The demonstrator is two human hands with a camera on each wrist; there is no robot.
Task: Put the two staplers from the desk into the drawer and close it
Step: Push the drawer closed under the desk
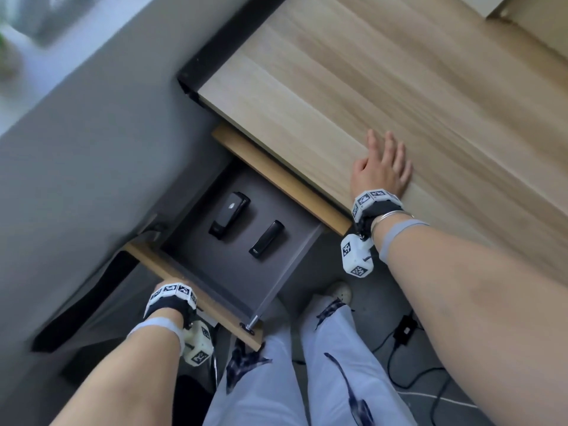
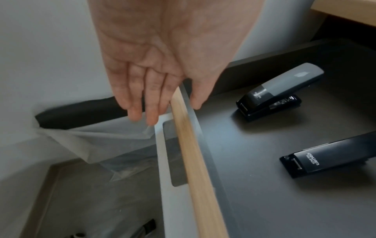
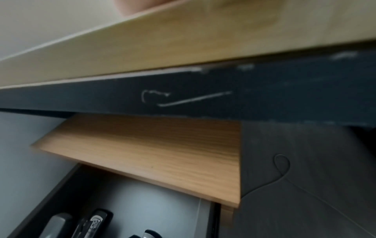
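- Both staplers are seen lying flat on the dark floor of the open drawer [image 1: 278, 289]: the grey-topped stapler [image 1: 229, 215] toward 10 o'clock, the slimmer black stapler [image 1: 266, 239] just beside it toward 4 o'clock, apart from each other and from the walls.
- Only the closing is judged to remain.
- The left hand [image 2: 162, 64] is laid over the drawer front [image 2: 193, 153] with fingers [image 2: 134, 103] straight and loose on the outside and the thumb on the inside; nothing is gripped.
- A thumb left inside could be pinched against the desk if the drawer is pushed fully home.
- A hard shove could send the loose staplers sliding against the back wall.
- The right hand [image 1: 382, 167] is rested flat, fingers spread, on the desk [image 1: 368, 87] toward 2 o'clock, holding nothing.
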